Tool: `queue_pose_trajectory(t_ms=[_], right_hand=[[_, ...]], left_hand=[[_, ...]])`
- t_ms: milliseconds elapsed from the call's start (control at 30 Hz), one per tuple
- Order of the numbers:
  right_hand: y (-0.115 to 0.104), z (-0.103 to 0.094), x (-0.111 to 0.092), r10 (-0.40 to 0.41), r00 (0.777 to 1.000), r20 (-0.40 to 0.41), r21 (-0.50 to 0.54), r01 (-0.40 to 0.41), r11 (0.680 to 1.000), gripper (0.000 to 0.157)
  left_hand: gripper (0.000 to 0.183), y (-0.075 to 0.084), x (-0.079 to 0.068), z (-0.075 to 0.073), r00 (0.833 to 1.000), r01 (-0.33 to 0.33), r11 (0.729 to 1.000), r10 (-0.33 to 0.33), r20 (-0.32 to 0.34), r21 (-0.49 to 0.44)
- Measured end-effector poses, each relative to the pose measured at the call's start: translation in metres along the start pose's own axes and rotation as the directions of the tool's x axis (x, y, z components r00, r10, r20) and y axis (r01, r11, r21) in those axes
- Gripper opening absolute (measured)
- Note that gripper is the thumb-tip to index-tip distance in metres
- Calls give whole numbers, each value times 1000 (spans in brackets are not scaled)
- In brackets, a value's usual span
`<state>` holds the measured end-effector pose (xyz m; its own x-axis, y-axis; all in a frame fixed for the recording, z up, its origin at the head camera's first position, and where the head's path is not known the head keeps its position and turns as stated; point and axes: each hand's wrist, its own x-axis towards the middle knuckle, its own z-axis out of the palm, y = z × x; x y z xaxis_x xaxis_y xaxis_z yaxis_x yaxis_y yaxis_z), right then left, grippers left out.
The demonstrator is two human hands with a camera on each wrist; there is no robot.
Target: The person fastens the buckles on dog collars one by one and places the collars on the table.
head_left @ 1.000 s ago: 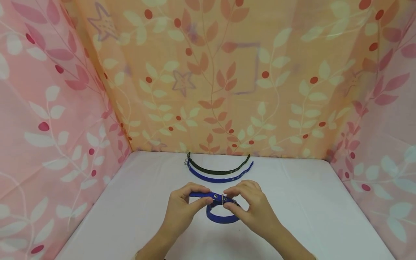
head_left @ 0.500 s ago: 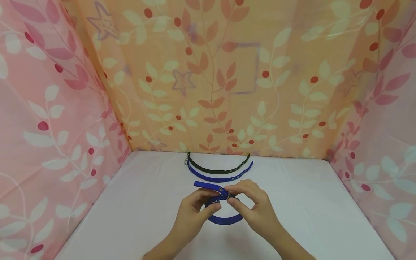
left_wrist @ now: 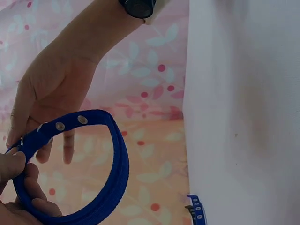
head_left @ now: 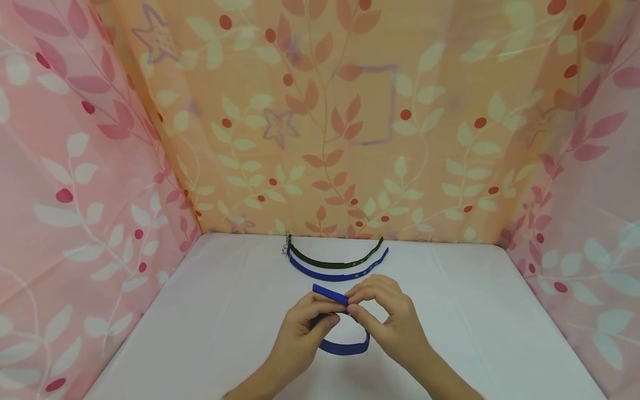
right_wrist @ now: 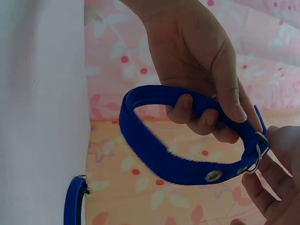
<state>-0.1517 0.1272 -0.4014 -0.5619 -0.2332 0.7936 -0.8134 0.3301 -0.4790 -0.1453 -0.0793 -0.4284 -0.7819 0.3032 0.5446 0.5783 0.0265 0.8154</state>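
Both hands hold a blue pet collar (head_left: 342,349) bent into a loop above the table. My left hand (head_left: 300,336) grips the band on the loop's left side; the right wrist view shows its fingers and thumb around the band (right_wrist: 154,171). My right hand (head_left: 392,311) pinches the collar near the metal buckle (right_wrist: 262,140). A metal ring (right_wrist: 257,161) hangs beside the buckle. The strap's free end (head_left: 327,293) sticks out up and left over my left fingers. Metal eyelets (left_wrist: 60,126) line the strap. In the head view, my fingers hide the buckle.
A dark green collar (head_left: 325,264) and another blue collar (head_left: 325,276) lie curved side by side at the back of the white table (head_left: 210,333). Their metal fittings (head_left: 286,244) are at the left ends. Floral cloth (head_left: 320,139) encloses the back and both sides.
My left hand has let go of the strap's free end and moved right to grip the loop. The free end now tilts upward, and the loop hangs slightly lower. My right hand stays near the buckle.
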Motion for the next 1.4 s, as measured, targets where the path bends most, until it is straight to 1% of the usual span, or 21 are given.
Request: queue_pose_trajectory(t_ms=[67,133,200,300,367,433,533,633,733,833,900,1000,1067,1267,1400], right_hand=[[-2,0,-1,21,1000,11,3,-21,1000,32],[-4,-1,-1,65,997,30,-7,-65,998,34],[-5,-3,-1,106,993,44,-26,-105,994,35],[-5,-4,-1,147,987,60,-48,-144,988,37],[-5,-5,0,127,990,59,-57,-124,991,36],[-3,-5,0,106,993,59,-59,-103,993,37],[-1,-5,0,64,996,54,-65,-60,996,35],[0,-5,0,23,998,59,-66,-19,998,34],[0,-4,2,-50,996,73,-54,54,997,33],[0,-3,4,-116,990,79,-44,119,992,31],[0,-4,5,-142,987,72,-46,146,988,28],[0,-5,6,-152,987,57,-64,155,986,26],[1,-6,6,-155,987,50,-73,158,985,26],[4,-7,6,-156,987,47,-89,160,983,30],[3,-9,7,-142,989,37,-100,145,984,33]], left_hand=[[19,1,-1,0,1000,-14,1000,14,16,14],[19,2,-1,0,1000,1,1000,-1,24,14],[19,4,-1,0,996,85,996,-85,19,-3],[28,7,0,-1,976,217,974,-217,6,-68],[35,9,1,-2,957,288,951,-290,-8,-110],[39,8,2,-2,948,312,939,-319,-25,-145],[39,8,3,-3,941,322,934,-334,-55,-153],[36,7,3,-3,938,326,935,-338,-73,-141],[32,8,2,-3,938,331,935,-340,-60,-125],[28,9,2,-3,944,321,941,-327,-39,-107],[25,9,1,-2,951,302,948,-307,-32,-104],[24,8,1,-2,965,253,962,-259,-47,-97],[24,6,1,-1,970,228,969,-235,-63,-98],[23,4,1,-1,977,170,982,-178,-117,-78],[22,4,1,0,982,106,992,-115,-147,-73]])
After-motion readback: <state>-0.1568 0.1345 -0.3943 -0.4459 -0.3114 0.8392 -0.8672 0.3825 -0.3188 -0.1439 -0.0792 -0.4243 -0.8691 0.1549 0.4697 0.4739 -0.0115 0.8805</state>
